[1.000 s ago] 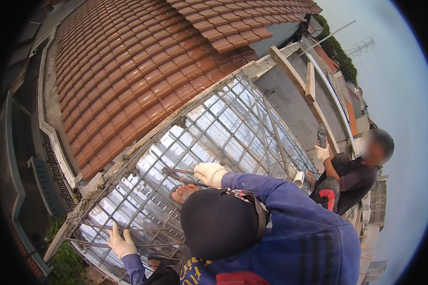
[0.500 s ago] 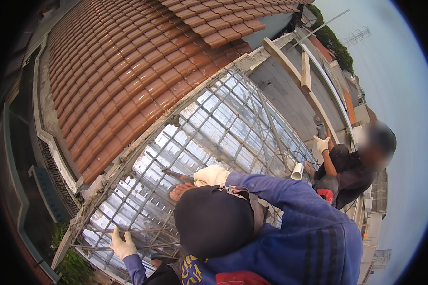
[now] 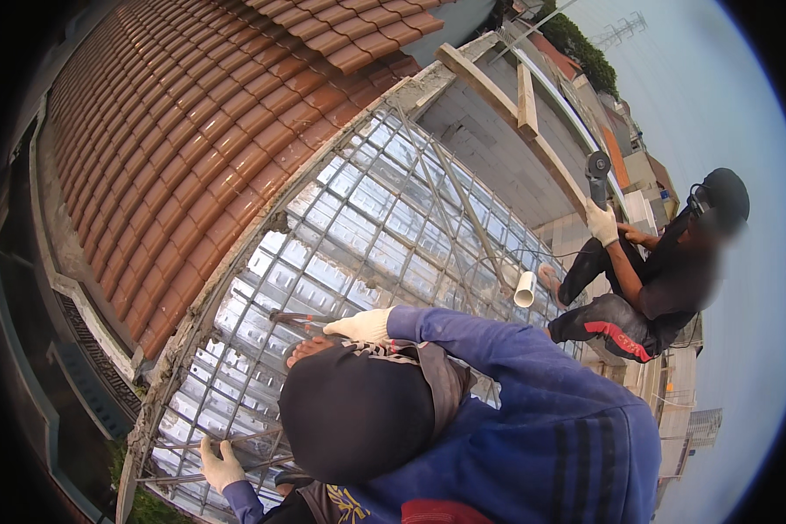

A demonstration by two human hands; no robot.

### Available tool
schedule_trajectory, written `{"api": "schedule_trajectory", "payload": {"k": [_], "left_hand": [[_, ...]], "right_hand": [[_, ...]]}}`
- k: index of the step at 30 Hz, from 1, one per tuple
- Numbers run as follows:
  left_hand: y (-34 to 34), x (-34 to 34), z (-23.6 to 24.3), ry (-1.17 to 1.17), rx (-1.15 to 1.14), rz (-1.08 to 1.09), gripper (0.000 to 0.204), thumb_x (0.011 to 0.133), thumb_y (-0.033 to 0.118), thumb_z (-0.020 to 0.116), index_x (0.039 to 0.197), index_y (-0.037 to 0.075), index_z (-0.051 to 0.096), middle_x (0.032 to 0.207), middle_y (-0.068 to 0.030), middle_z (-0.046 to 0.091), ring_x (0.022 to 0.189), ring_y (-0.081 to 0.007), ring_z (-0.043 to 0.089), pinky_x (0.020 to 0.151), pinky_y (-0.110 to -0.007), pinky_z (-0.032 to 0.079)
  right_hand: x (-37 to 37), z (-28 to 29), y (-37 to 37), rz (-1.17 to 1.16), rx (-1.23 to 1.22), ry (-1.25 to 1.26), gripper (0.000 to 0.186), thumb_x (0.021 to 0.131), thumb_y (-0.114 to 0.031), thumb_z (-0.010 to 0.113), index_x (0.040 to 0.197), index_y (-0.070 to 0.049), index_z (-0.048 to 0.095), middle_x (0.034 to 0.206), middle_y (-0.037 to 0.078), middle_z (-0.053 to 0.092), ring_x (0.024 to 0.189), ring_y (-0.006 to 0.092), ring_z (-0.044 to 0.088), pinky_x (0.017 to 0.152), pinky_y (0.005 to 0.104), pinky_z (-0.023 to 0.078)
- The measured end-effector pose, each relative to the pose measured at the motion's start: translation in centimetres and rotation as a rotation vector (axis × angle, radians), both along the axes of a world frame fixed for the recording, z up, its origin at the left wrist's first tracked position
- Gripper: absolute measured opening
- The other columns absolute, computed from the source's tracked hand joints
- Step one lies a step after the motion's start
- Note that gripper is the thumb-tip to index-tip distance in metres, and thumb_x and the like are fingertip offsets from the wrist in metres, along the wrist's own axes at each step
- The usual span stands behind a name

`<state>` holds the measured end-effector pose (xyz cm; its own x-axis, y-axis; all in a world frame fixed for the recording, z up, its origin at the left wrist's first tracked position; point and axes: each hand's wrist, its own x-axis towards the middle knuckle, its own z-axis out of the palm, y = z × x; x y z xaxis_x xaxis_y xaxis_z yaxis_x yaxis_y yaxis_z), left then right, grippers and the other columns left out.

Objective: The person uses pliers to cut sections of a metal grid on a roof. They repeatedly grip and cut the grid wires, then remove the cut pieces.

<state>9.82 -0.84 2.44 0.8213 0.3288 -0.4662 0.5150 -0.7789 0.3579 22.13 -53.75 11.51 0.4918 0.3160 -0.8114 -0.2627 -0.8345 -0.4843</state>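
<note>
Neither my left hand nor my right hand shows. Below me, a co-worker in a blue top (image 3: 533, 419) and dark cap (image 3: 354, 415) bends over a steel rebar grid (image 3: 341, 236) laid on silvery ribbed sheets (image 3: 253, 262). This co-worker's gloved right hand (image 3: 358, 325) grips pincers (image 3: 299, 319) on the bars; the gloved left hand (image 3: 221, 465) rests at bars near the lower corner, and a bare foot (image 3: 306, 349) shows beside the pincers. At the right a second worker (image 3: 664, 288) squats, gloved hand (image 3: 600, 220) holding an angle grinder (image 3: 597, 177) upright.
A tiled roof (image 3: 166, 157) slopes along the grid's left, past a concrete edge (image 3: 157, 393). Timber planks (image 3: 498, 96) lie across a block-walled space (image 3: 489, 148). A short white pipe (image 3: 524, 288) sits by the second worker. A drop and greenery (image 3: 148, 506) show lower left.
The whole scene has shifted left and up in view. The second worker's grinder has risen, and more of that worker's legs now shows. The blue-clad co-worker still holds the pincers at the bars.
</note>
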Motion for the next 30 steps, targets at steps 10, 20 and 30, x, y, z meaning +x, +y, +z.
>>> {"api": "schedule_trajectory", "payload": {"k": [10,20,30], "left_hand": [[-0.2,0.2,0.6,0.001,0.001,0.019,0.062,0.101,0.035,0.081,0.156,0.008,0.065,0.160,-0.0182,0.066,0.149,-0.0380,0.061,0.129,-0.050,0.039],[-0.2,0.1,0.5,-0.050,-0.052,0.030,0.061,0.100,0.033,0.082,0.154,0.008,0.066,0.155,-0.0176,0.070,0.145,-0.0380,0.064,0.131,-0.056,0.035],[-0.3,0.1,0.6,-0.050,0.018,0.016,0.062,0.098,0.034,0.082,0.154,0.010,0.067,0.153,-0.0179,0.071,0.142,-0.0397,0.066,0.128,-0.054,0.039]], "right_hand": [[1.1,-1.7,0.4,-0.417,-0.123,-0.273,0.040,0.109,-0.039,0.062,0.128,-0.008,0.079,0.102,0.013,0.082,0.086,0.0279,0.078,0.077,0.0432,0.059],[3.3,-7.7,-2.3,0.690,-0.335,-0.242,0.039,0.105,-0.019,0.062,0.141,-0.008,0.069,0.107,0.019,0.077,0.097,0.0292,0.075,0.080,0.0484,0.057],[1.1,-6.6,-3.5,-0.533,0.149,0.258,0.041,0.091,0.001,0.073,0.131,0.003,0.064,0.099,0.008,0.074,0.075,0.0174,0.070,0.061,0.0356,0.056]]}}
